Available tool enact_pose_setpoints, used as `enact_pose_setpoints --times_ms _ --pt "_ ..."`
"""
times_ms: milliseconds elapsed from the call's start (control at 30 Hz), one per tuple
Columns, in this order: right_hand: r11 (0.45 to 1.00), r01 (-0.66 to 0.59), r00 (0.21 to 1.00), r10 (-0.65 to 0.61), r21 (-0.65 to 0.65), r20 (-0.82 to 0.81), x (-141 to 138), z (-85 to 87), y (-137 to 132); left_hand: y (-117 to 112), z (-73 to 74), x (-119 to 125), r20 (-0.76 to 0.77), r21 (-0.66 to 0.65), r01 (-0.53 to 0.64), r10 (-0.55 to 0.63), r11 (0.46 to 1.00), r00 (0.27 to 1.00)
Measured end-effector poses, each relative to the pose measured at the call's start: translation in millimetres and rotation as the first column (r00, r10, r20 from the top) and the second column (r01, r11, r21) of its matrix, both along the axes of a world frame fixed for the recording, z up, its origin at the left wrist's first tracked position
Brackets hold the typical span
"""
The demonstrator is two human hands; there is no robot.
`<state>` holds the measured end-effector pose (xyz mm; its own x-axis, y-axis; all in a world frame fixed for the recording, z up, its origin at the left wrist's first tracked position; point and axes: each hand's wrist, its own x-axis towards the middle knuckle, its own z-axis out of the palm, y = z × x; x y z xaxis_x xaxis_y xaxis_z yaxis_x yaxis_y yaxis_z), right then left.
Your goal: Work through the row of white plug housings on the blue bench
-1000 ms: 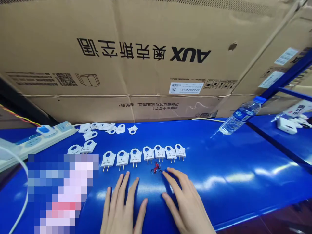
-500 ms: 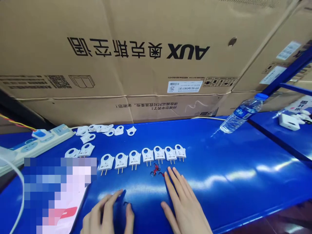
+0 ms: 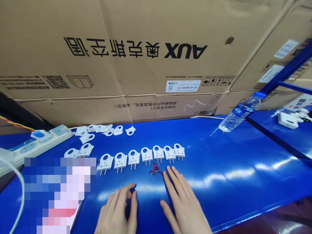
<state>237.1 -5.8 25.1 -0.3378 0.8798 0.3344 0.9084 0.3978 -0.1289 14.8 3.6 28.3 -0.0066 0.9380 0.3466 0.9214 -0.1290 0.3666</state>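
Observation:
My left hand (image 3: 118,209) rests on the blue table (image 3: 231,156) with thumb and forefinger pinched together near the front edge; whatever is between them is too small to make out. To its right my right hand (image 3: 184,198) lies flat, fingers stretched out and holding nothing. Its fingertips almost touch a small red and black wire piece (image 3: 154,169). Just beyond the wire stands a row of several white plugs (image 3: 141,157), prongs pointing toward me.
Loose white plug shells (image 3: 107,130) lie at the back left, two more (image 3: 80,151) nearer me. A white power strip (image 3: 36,139) sits at the left edge. A water bottle (image 3: 240,112) lies at the right. Big cardboard boxes (image 3: 146,48) wall off the back.
My left hand went from flat with spread fingers to curled, drew back toward me, then moved forward again into a pinch. The right hand has barely shifted.

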Motion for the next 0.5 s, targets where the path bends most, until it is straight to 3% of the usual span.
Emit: enact_pose_setpoints --times_ms 267,500 --pt "1.000 0.002 1.000 -0.002 -0.015 -0.019 1 -2.2 0 13 2.3 23 0.155 -0.002 0.108 -0.106 0.994 0.982" --pt "0.999 -0.006 1.000 0.005 -0.040 -0.015 1 -3.1 0 3 -1.3 28 0.262 0.063 0.038 -0.054 0.997 0.964"
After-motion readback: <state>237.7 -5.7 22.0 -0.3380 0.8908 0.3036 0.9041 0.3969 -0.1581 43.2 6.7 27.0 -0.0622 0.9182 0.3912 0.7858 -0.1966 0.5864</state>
